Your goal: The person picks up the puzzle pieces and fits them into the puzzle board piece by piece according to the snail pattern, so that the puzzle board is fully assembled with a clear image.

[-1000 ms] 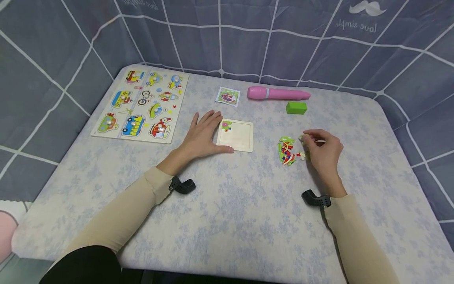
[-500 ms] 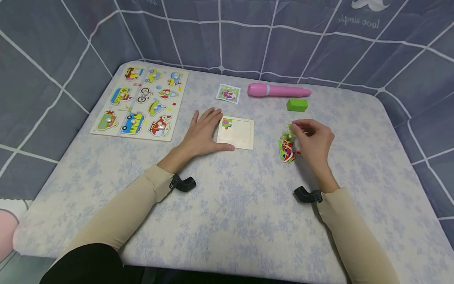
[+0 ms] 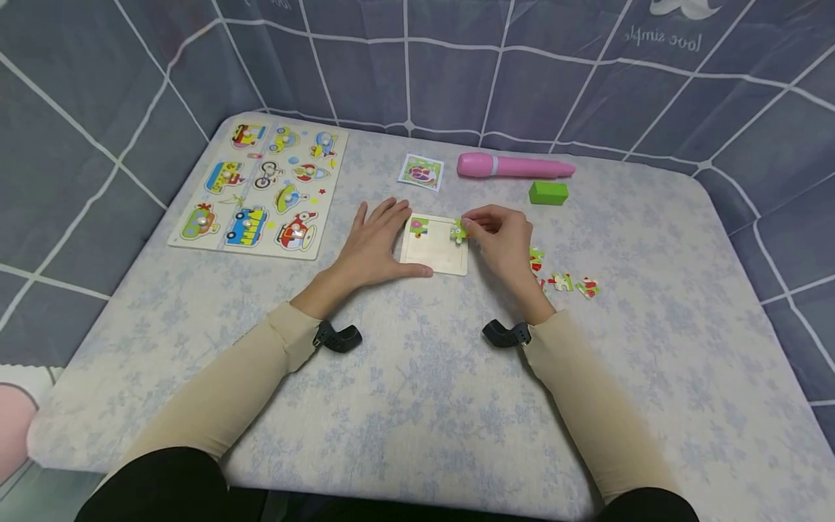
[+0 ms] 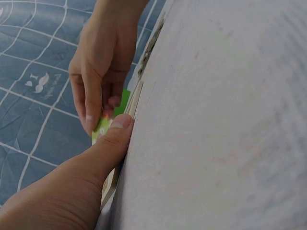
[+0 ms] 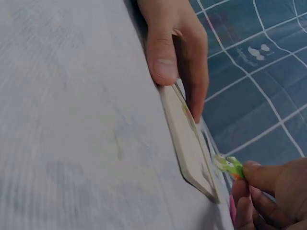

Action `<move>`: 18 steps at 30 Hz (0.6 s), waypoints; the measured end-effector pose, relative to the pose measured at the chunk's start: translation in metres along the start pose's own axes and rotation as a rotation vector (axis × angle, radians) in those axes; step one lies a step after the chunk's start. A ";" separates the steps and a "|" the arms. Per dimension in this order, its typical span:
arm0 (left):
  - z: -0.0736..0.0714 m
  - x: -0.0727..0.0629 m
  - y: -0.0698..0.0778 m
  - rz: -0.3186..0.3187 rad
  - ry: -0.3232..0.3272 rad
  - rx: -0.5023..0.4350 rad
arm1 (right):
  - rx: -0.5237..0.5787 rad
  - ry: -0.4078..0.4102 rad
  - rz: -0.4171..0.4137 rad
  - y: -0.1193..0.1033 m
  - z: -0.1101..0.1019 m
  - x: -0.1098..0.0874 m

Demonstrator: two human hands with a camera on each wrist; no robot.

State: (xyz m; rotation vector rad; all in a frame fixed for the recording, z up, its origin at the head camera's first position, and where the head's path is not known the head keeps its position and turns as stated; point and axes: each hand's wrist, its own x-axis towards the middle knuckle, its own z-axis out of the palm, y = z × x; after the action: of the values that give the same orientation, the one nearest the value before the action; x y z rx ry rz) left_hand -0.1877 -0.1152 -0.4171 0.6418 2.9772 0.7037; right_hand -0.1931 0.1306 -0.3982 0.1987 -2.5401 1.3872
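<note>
A small square wooden puzzle tray lies in the middle of the table in the head view. One jigsaw piece sits in its far left corner. My left hand rests along the tray's left side, fingers spread and straight, with the thumb touching the near edge. Between thumb and fingers, my right hand pinches a green jigsaw piece over the far right corner of the tray. In the right wrist view that piece appears raised above the tray. Loose jigsaw pieces lie right of the tray, some hidden behind the right hand.
A picture card lies beyond the tray. Behind and to the right are a pink pen-shaped object and a green block. At the far left lies a vehicle peg puzzle board. Grey checked curtains surround the table.
My right hand has moved left from the loose pile to the tray, bringing a green jigsaw piece. Several loose pieces are now uncovered at the right. My left hand has stayed in place.
</note>
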 end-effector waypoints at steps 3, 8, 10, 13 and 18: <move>0.001 0.000 0.000 0.002 -0.004 0.004 | -0.045 -0.027 -0.018 0.003 0.006 0.000; 0.002 0.000 0.001 0.004 -0.010 0.008 | -0.114 -0.065 -0.055 0.004 0.008 -0.004; 0.001 -0.001 0.001 0.002 -0.007 0.008 | -0.130 -0.094 -0.062 0.003 0.007 -0.005; 0.000 -0.001 0.000 -0.002 -0.001 0.009 | -0.166 -0.134 -0.077 0.001 0.008 -0.006; 0.000 0.000 0.000 -0.003 -0.004 0.009 | -0.234 -0.139 -0.086 -0.001 0.009 -0.005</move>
State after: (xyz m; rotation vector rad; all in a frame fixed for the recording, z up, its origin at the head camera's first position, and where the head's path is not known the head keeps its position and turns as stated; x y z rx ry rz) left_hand -0.1877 -0.1155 -0.4173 0.6382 2.9791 0.6881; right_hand -0.1890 0.1223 -0.4040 0.3676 -2.7444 1.0687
